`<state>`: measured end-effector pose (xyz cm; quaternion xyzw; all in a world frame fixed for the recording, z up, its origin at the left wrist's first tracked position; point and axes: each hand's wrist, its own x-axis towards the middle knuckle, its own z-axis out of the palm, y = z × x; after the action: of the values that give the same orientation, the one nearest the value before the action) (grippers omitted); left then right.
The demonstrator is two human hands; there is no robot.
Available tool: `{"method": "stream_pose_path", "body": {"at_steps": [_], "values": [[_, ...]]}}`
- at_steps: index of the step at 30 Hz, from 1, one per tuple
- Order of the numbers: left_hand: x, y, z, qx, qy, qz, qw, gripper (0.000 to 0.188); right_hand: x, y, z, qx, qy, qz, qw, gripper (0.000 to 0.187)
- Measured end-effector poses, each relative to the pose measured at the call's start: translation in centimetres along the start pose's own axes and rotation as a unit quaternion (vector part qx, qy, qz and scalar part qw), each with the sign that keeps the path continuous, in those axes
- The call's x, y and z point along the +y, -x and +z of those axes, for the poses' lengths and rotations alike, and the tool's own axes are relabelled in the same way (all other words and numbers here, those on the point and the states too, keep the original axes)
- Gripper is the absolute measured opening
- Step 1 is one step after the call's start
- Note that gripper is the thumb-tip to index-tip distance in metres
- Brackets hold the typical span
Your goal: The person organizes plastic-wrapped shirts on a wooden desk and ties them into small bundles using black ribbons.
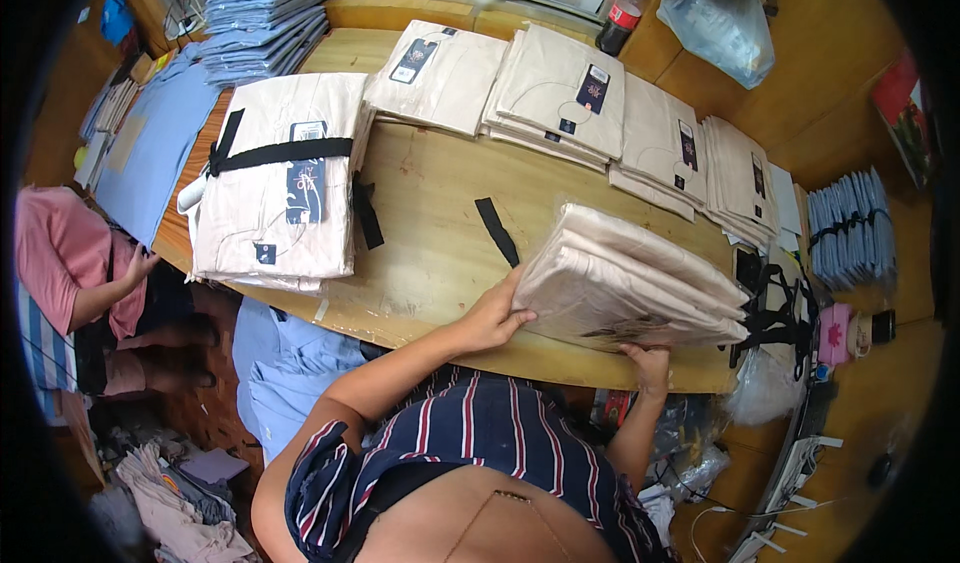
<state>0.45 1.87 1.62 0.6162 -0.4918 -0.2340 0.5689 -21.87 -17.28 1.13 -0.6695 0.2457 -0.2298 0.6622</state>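
Note:
Between my two hands is a stack of folded cream garments (625, 283) in clear bags, tilted on its edge at the table's near side. My left hand (497, 313) grips its left end, thumb toward me and fingers behind. At the lower right, my right hand (648, 365) has its fingers closed on the near edge. A black fabric strip (497, 231) lies on the table and runs toward the stack, close to my left hand. To the left sits a cream garment bundle (275, 188) with a black strip (290, 152) tied across it and dark tags on top.
Along the table's (425, 218) far side lie several piles of bagged cream garments (560, 88). Blue garments (265, 18) are stacked at the back left. A cola bottle (623, 15) stands behind. Black strips (775, 308) hang at the right. Another person (85, 263) stands at left.

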Motion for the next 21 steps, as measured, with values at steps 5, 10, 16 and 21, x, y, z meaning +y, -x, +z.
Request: {"method": "stream_pose_path", "body": {"at_steps": [5, 10, 16, 21], "values": [[1.7, -1.2, -0.6, -0.036, 0.003, -0.035, 0.999, 0.062, -2.2, -0.6, 0.9, 0.089, -0.039, 0.001, 0.995, 0.06], [3.2, -5.4, -4.3, -0.268, -0.197, -0.097, 0.938, 0.051, -3.4, -0.2, -0.1, 0.108, -0.145, 0.095, 0.979, 0.064], [-8.5, -15.1, -10.4, 0.259, -0.534, -0.099, 0.799, 0.034, 0.1, -0.7, -1.8, 0.101, -0.137, 0.166, 0.971, 0.066], [-11.9, -20.6, -12.7, 0.081, -0.553, -0.272, 0.783, 0.067, 0.6, -0.2, -2.4, 0.099, -0.129, 0.152, 0.975, 0.065]]}}
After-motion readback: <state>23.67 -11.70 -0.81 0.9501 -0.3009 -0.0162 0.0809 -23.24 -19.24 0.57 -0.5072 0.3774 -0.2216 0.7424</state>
